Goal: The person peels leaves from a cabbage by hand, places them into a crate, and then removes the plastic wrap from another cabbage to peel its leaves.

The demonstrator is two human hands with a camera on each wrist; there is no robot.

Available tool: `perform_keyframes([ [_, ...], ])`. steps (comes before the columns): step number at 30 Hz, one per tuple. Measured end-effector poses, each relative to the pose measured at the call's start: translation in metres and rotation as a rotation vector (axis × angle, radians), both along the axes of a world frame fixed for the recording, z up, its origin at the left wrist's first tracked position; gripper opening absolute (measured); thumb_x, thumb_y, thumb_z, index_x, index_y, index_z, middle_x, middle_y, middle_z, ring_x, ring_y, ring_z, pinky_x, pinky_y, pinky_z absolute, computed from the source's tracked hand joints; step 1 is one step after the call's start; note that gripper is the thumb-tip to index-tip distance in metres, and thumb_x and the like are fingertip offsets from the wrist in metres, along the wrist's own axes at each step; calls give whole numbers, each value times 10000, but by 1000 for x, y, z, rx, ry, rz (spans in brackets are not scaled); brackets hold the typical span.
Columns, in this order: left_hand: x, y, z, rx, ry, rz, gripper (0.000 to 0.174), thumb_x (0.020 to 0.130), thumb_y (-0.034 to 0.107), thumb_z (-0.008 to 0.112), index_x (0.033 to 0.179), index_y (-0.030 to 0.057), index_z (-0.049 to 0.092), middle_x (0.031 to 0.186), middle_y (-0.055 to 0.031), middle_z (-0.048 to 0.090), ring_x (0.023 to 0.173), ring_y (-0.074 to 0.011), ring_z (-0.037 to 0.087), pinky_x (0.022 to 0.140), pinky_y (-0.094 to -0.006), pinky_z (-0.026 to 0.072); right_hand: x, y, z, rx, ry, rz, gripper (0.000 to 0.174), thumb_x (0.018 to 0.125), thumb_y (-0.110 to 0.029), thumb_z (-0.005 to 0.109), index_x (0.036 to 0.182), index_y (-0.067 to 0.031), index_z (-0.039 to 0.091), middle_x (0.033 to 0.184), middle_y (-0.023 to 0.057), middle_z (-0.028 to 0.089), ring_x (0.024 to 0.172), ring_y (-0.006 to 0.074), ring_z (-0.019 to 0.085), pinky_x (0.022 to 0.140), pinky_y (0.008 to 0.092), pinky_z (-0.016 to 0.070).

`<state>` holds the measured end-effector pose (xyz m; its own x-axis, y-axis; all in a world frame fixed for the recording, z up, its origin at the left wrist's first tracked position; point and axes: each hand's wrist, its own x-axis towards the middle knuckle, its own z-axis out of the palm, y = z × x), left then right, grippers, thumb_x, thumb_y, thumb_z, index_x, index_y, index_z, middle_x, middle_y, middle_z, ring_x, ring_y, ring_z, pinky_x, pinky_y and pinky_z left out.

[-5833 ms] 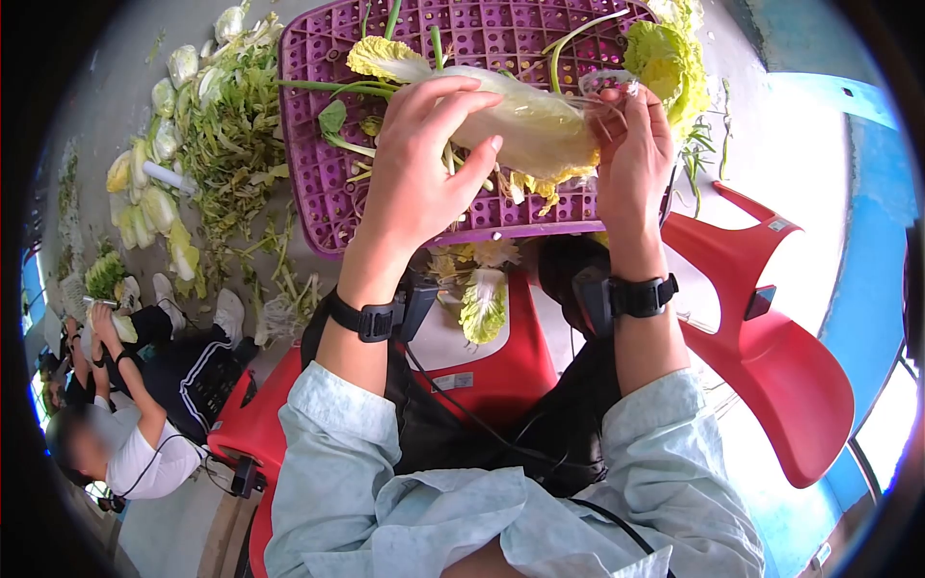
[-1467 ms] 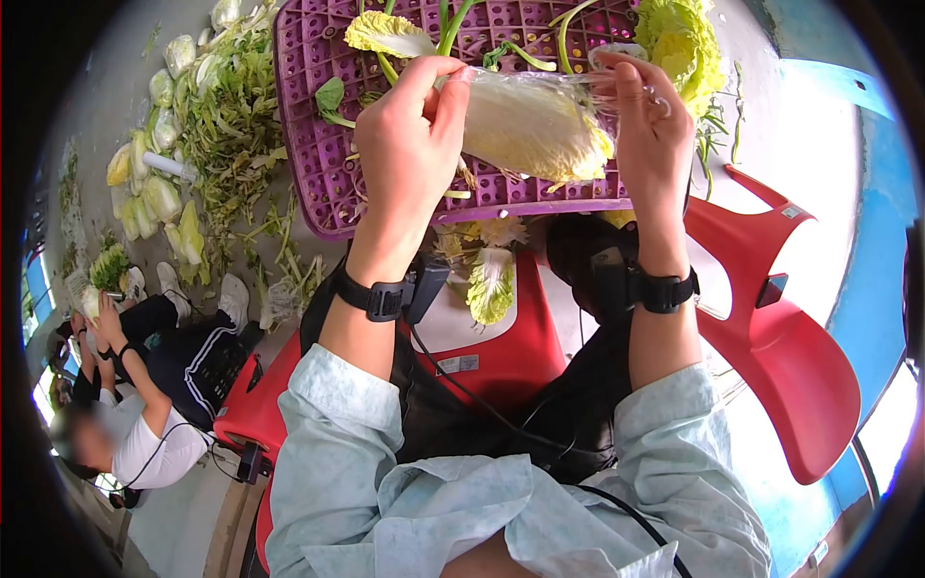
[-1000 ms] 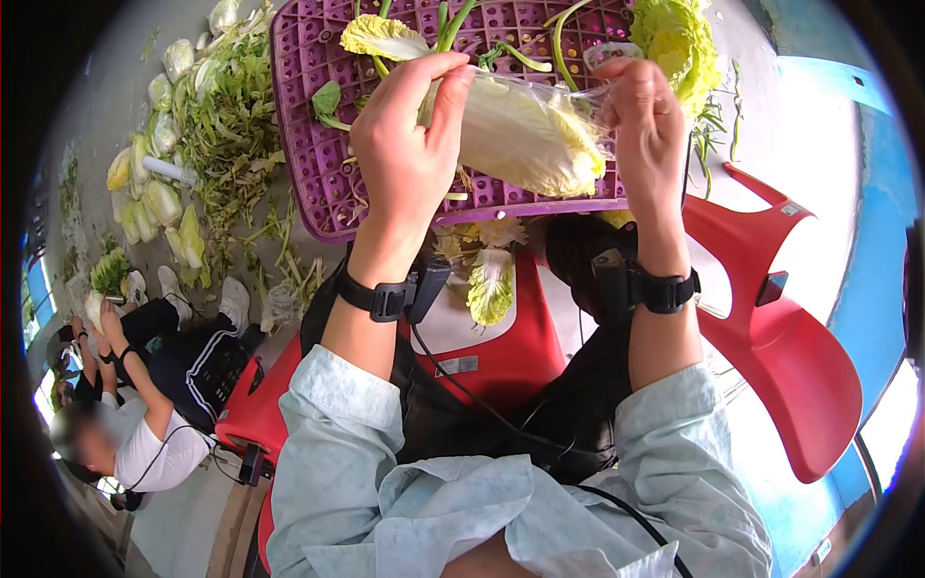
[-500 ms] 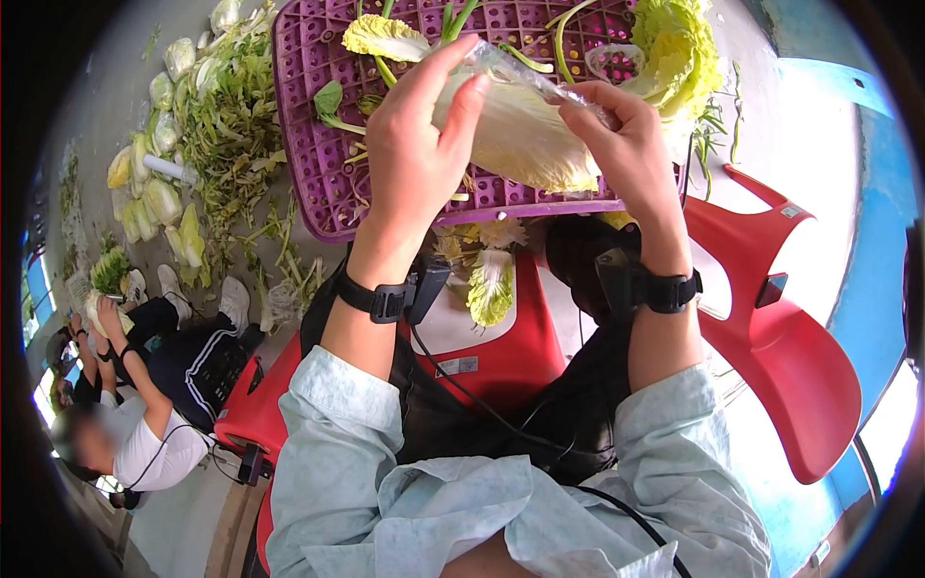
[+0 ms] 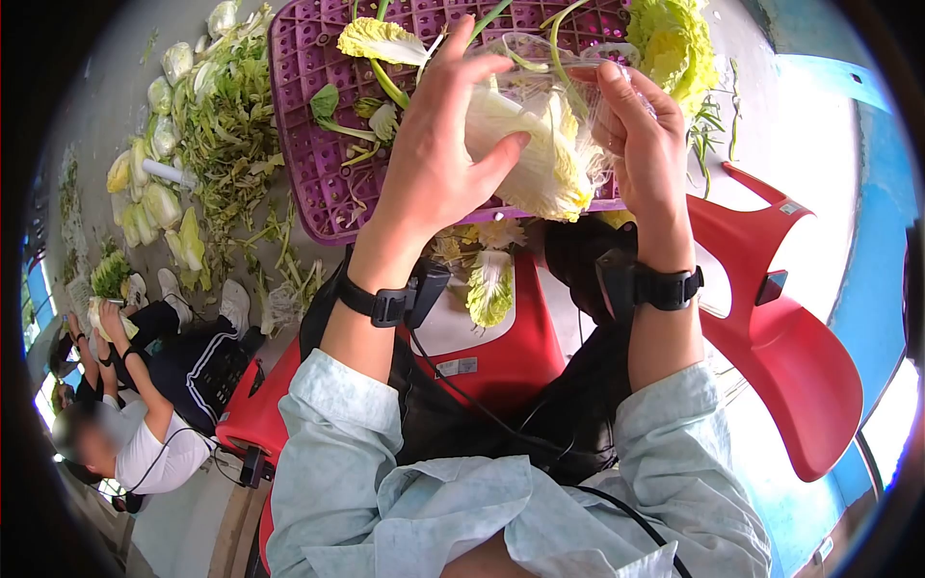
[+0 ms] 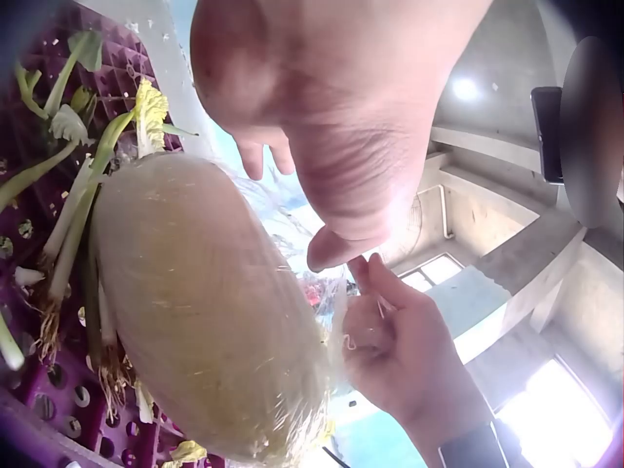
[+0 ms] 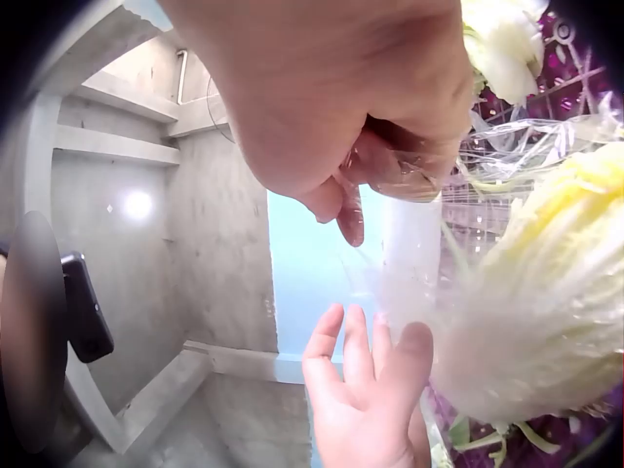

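Note:
A napa cabbage (image 5: 535,169) with a pale body and yellow leaf tips lies over the purple crate, partly wrapped in clear plastic film (image 5: 525,53). My left hand (image 5: 445,149) is at its left side, thumb and fingers spread apart. With curled fingers, my right hand (image 5: 644,135) grips bunched film beyond the cabbage's leafy end. In the left wrist view, the film clings tightly around the cabbage (image 6: 205,302). The right wrist view shows a thin stretch of film (image 7: 366,278) below my right hand (image 7: 341,97), and the leafy end (image 7: 565,283) beside it.
The upturned purple crate (image 5: 323,188) carries scallions, loose leaves and a leafy cabbage (image 5: 674,53) at its right end. On the floor to the left lie wrapped cabbages (image 5: 159,202) and trimmings (image 5: 236,135). A red chair (image 5: 771,356) stands at right; another person (image 5: 159,443) sits at lower left.
My left fingers have let go of the film edge and spread. My right hand, gripping film, has swung right, away from the cabbage. The film now lies looser above the cabbage.

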<state>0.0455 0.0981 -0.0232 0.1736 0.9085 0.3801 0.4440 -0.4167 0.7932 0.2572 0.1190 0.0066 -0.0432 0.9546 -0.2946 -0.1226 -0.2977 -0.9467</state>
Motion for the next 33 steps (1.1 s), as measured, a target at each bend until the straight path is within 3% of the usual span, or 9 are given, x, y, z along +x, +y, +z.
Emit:
perform_keyframes([
  [6,-3,-1,5,-3,206,-80,311,816,159,816,1101,60,739,1507,-184,515,1365,-373,511,1119,-453,422,-15,-1,10,-6,98,-141,291,1040,-268,651,1060,1,759,767,-42,655,627,-2,498,540,180,356],
  [13,-3,3,-10,16,143,-4,217,919,152,724,1094,25,747,1267,-137,698,1260,-347,598,1069,-451,461,3,2,-3,134,251,-132,267,1040,-251,652,1074,-8,758,631,-128,360,558,-14,258,505,230,180],
  [15,-3,4,-12,-14,78,36,201,933,140,711,1089,21,750,1202,-127,728,1232,-339,617,1060,-447,467,2,1,1,129,247,-160,272,1044,-273,648,1064,-27,762,637,-132,364,560,-23,289,502,205,199],
  [19,4,-12,-8,-100,262,-17,705,816,281,862,1429,107,560,1418,-204,553,1359,-392,495,1103,-507,434,-1,2,-5,72,19,-247,274,1049,-277,641,1095,-18,715,636,-118,373,541,-9,286,485,201,217],
  [20,11,-22,-15,-188,352,-54,1005,717,353,929,1548,163,398,1520,-253,395,1400,-439,423,1117,-561,408,-2,5,-9,53,-96,-269,274,1052,-269,636,1113,-8,692,634,-110,363,531,-2,275,479,203,221],
  [21,15,-33,-34,-155,391,-103,1044,700,402,927,1562,188,380,1544,-258,349,1411,-439,395,1140,-575,368,-3,6,-14,13,-75,-287,264,1047,-267,645,1119,-17,692,636,-111,380,527,-3,283,476,204,220],
  [28,26,-56,-79,-100,490,-105,922,756,374,864,1542,192,420,1509,-157,405,1407,-364,379,1157,-516,322,8,9,-27,-21,-48,-333,312,1018,-356,675,1071,-56,741,803,-59,654,641,9,497,540,180,384],
  [31,35,-45,-63,-125,364,-86,787,808,314,821,1479,94,472,1374,-162,560,1307,-335,514,1107,-504,364,6,9,-12,43,98,-323,194,1046,-258,648,1108,-83,704,673,-120,388,568,-18,329,485,170,275],
  [33,43,-37,-58,-50,237,36,610,818,160,792,1363,29,551,1206,-168,653,1159,-356,617,1012,-453,455,13,10,-11,50,61,-231,174,1048,-249,644,1080,-86,696,670,-115,361,576,-4,294,493,201,252],
])
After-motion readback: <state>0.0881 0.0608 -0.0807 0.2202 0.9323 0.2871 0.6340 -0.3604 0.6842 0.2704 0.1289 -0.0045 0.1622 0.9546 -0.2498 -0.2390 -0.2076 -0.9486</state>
